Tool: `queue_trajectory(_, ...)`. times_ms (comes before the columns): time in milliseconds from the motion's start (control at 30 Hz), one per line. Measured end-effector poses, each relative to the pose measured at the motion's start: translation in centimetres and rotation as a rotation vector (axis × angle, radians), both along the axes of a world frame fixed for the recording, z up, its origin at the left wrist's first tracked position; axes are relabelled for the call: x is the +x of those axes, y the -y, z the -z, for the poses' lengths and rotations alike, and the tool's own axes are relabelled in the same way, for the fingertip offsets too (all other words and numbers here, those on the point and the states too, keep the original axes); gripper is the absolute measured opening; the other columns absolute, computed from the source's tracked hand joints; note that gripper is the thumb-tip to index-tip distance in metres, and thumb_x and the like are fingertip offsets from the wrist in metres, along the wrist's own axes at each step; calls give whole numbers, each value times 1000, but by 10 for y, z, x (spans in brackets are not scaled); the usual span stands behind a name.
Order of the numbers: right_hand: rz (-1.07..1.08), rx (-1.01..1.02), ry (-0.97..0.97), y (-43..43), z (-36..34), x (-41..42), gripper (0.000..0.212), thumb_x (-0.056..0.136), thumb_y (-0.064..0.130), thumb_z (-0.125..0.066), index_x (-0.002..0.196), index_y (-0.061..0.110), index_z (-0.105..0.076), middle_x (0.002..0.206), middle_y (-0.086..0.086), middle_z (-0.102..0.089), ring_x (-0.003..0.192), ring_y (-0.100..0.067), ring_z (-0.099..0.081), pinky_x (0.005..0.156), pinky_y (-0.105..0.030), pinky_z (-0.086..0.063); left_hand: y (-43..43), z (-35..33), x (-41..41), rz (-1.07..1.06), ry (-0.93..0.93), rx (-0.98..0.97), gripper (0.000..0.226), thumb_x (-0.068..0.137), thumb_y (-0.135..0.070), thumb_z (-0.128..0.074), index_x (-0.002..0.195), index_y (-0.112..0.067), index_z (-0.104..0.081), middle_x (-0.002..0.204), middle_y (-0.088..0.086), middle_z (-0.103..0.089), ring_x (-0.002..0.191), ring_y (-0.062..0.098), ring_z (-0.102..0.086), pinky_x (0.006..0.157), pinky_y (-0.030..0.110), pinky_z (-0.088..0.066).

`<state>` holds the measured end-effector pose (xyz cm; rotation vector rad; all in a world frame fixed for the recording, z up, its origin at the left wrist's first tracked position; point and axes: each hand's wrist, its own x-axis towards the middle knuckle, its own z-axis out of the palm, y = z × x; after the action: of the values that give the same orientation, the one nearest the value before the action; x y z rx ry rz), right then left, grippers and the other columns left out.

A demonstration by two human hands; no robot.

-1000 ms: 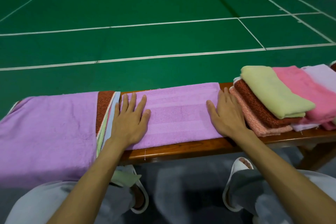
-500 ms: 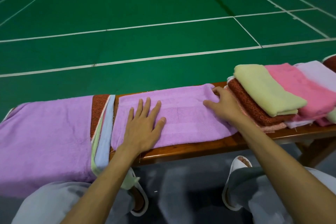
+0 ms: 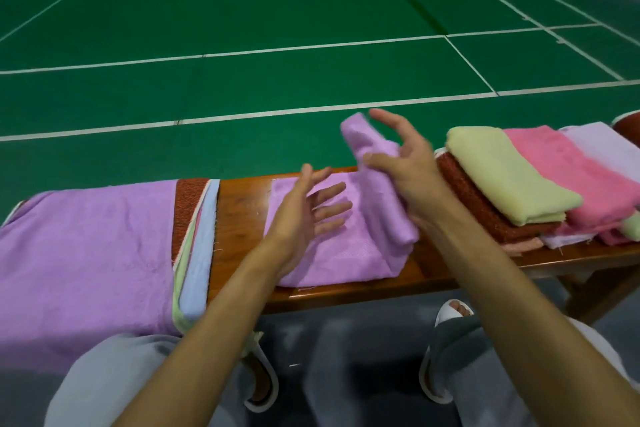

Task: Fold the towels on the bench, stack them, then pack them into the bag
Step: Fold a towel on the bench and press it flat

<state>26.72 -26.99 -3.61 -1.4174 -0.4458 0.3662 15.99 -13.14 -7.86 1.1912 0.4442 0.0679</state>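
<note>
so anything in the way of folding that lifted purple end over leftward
only the left hand, hovering above the flat half of the purple towel, where the end raised by the right hand would land

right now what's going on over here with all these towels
A person at a wooden bench is folding towels. The right hand holds one end of a purple towel raised off the bench, while the left hand hovers open above the part lying flat. To the right folded towels are stacked; an unfolded pile lies to the left. No bag is visible.
</note>
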Motion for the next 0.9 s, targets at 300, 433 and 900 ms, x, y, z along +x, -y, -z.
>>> queue_trajectory(300, -261, -99, -140, -51, 34, -46, 83, 78, -10, -55, 152, 24, -42, 152, -7, -50, 60, -30, -69, 60, -36, -59, -51, 6, -14, -7, -258, -240, 30, 91, -5, -61, 118, 4, -67, 91, 22, -75, 80, 32, -74, 79, 40, -60)
queue_trajectory(433, -140, -171, -66, -43, 41, -34, 77, 78, -11, -52, 148, 19, -45, 147, -7, -55, 54, -26, -67, 54, -34, -58, -63, 12, -15, -35, -231, -171, 61, 78, 14, -60, 135, -9, -63, 124, 26, -69, 117, 46, -65, 101, 57, -53)
queue_trajectory(900, 156, -671, 881, -33, 63, -37, 47, 98, 29, -50, 143, 14, -55, 126, -5, -69, 106, -20, -66, 94, -39, -55, -53, 9, -27, -275, 85, 1278, 49, 104, -37, -51, 149, -20, -53, 154, 0, -52, 148, 21, -40, 121, 42, -34)
